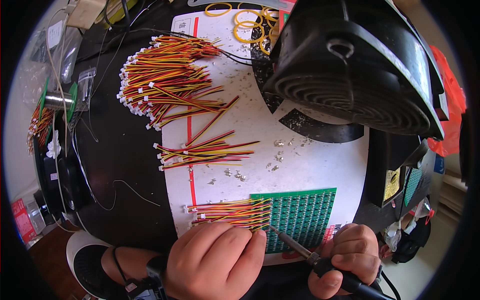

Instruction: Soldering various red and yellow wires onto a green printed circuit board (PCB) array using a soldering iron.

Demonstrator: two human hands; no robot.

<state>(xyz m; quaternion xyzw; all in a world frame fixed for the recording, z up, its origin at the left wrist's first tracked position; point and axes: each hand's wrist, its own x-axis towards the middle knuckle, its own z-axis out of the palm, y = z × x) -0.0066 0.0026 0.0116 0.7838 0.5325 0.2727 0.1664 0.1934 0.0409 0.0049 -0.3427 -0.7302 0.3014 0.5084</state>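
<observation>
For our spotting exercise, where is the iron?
In the head view, lower right, the right hand holds the iron, its tip near the wires on the board.

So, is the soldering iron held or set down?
Held: the right hand grips the soldering iron, its tip over the green circuit board.

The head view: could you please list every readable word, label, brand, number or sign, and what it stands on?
I leave printed wording unquoted.
White sheet: black characters, upper left.
Same sheet: red print, right of the green circuit board, too small to read.
Red package, far left: light print, too blurred to read.
</observation>
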